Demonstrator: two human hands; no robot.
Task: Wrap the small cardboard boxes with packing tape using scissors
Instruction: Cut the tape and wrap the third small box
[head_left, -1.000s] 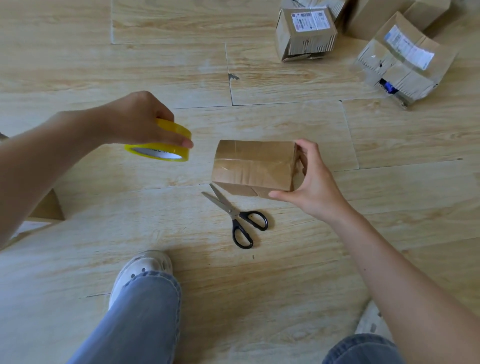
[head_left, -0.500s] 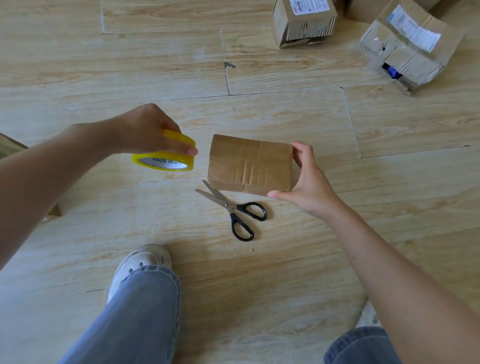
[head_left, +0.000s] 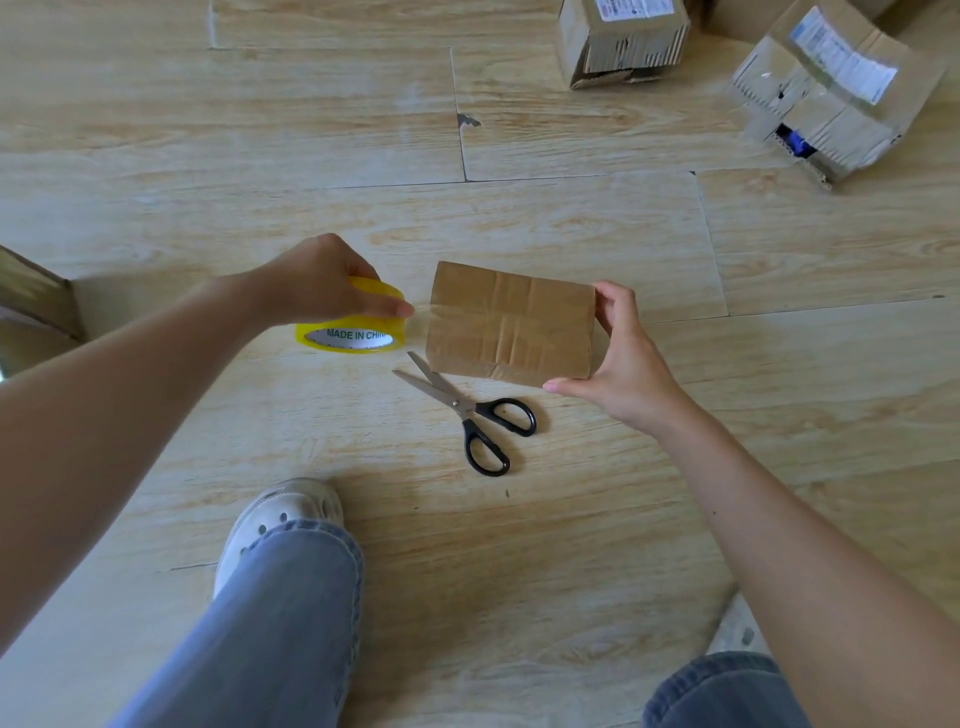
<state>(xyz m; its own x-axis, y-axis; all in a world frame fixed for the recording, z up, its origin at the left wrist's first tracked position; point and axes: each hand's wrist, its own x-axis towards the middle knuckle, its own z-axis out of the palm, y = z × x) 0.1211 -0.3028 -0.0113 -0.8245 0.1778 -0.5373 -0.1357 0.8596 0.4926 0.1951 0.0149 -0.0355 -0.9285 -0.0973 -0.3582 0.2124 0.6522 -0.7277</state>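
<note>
My right hand (head_left: 621, 364) grips the right end of a small brown cardboard box (head_left: 509, 325), held above the wooden floor with its broad face up. My left hand (head_left: 317, 280) grips a yellow roll of packing tape (head_left: 353, 325) just left of the box. A clear strip of tape runs from the roll to the box's left edge. Black-handled scissors (head_left: 467, 410) lie on the floor below the box, blades slightly apart and pointing up-left.
Two taped cardboard boxes sit at the back right, one (head_left: 621, 44) upright and another (head_left: 826, 93) tilted with a label. A further box (head_left: 36, 301) pokes in at the left edge. My white shoe (head_left: 280, 514) and jeans are near the bottom.
The box has been turned so its broad face points up. The tape roll has come closer to the box's left edge, and the view has tilted down slightly.
</note>
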